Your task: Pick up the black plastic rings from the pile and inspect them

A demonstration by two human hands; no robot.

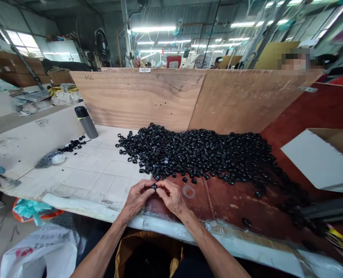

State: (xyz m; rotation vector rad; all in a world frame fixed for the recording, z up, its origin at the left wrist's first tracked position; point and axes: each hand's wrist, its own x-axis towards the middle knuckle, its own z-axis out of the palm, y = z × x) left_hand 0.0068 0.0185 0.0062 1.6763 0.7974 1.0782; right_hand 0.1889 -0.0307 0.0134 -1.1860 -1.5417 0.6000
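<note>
A small black plastic part (154, 187) is pinched between the fingertips of both hands, just above the front of the table. My left hand (138, 197) grips it from the left, thumb and fingers closed. From the right, my right hand (171, 196) holds the same part in a pinch. Most of the part is covered by the fingertips, so its exact shape cannot be made out. Right behind the hands spreads a large heap of similar small black parts (200, 152). One loose black part (246, 222) lies apart on the red surface to the right.
Wooden boards (142, 98) wall off the table's back. A dark bottle (86, 122) stands at the left, near a small black pile (73, 144) and a plastic bag (48, 159). A white carton (319, 162) sits at the right. Below the edge hangs an open yellow bag (122, 249).
</note>
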